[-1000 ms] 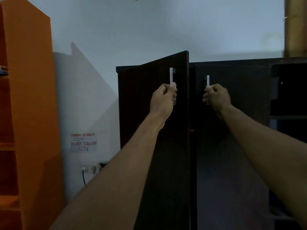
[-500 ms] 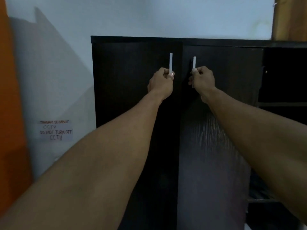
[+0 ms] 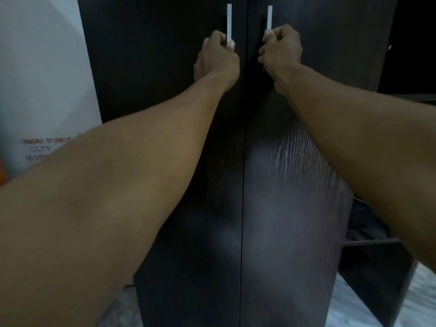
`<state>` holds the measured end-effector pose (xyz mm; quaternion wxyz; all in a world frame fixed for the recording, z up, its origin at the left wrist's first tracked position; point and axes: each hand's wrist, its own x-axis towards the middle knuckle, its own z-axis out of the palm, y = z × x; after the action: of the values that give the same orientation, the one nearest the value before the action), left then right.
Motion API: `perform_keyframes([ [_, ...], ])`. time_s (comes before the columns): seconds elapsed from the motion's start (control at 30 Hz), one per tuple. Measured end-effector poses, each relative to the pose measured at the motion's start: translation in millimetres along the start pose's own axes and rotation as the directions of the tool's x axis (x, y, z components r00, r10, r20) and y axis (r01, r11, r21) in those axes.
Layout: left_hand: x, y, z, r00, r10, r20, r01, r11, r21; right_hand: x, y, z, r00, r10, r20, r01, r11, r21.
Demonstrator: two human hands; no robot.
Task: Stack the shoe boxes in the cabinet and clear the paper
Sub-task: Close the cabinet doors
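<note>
A tall dark cabinet (image 3: 290, 208) fills the view, its two doors closed flush along a middle seam. My left hand (image 3: 218, 57) grips the pale bar handle of the left door (image 3: 229, 22). My right hand (image 3: 280, 51) grips the pale bar handle of the right door (image 3: 269, 17). Both arms reach forward and up. No shoe boxes or paper are visible; the cabinet's inside is hidden behind the doors.
A white wall (image 3: 42, 79) with a handwritten CCTV note (image 3: 40, 148) stands to the left. Dark open shelves (image 3: 382, 232) adjoin the cabinet on the right. Pale floor (image 3: 420, 300) shows at the lower right.
The left door has swung from ajar to fully closed, with both hands still on the handles. The view has moved closer to the cabinet and tilted down.
</note>
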<state>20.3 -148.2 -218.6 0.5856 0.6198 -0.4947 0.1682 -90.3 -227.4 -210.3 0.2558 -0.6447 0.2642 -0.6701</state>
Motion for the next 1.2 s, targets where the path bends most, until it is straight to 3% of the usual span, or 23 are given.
perform_keyframes([
  [0.2, -5, -1, -8, 0.999, -0.005, 0.042, 0.01, 0.994, -0.108, -13, -12, -8, 0.996, 0.087, -0.002, -0.087, 0.996, 0.037],
  [0.43, -47, -16, -1, 0.999, -0.001, 0.039, 0.011, 0.968, -0.25, -46, -16, -22, 0.948, 0.295, 0.12, -0.318, 0.865, 0.388],
  [0.5, -71, -31, 6, 0.997, -0.018, 0.073, 0.036, 0.97, -0.242, -59, -10, -29, 0.937, 0.308, 0.165, -0.349, 0.841, 0.413],
  [0.7, -186, -95, 29, 0.971, 0.048, 0.233, -0.03, 0.996, -0.078, -146, 50, -39, 0.935, 0.263, 0.239, -0.283, 0.958, 0.049],
  [0.87, -291, -142, 40, 0.942, -0.082, 0.325, 0.103, 0.994, -0.047, -253, 127, -42, 0.909, 0.341, 0.239, -0.343, 0.939, -0.035],
  [1.1, -446, -215, 39, 0.828, -0.255, 0.499, 0.283, 0.959, 0.02, -426, 231, -57, 0.754, 0.601, 0.265, -0.579, 0.799, -0.164],
  [1.2, -516, -245, 29, 0.766, -0.329, 0.553, 0.331, 0.938, 0.1, -492, 259, -79, 0.673, 0.692, 0.261, -0.599, 0.717, -0.356],
])
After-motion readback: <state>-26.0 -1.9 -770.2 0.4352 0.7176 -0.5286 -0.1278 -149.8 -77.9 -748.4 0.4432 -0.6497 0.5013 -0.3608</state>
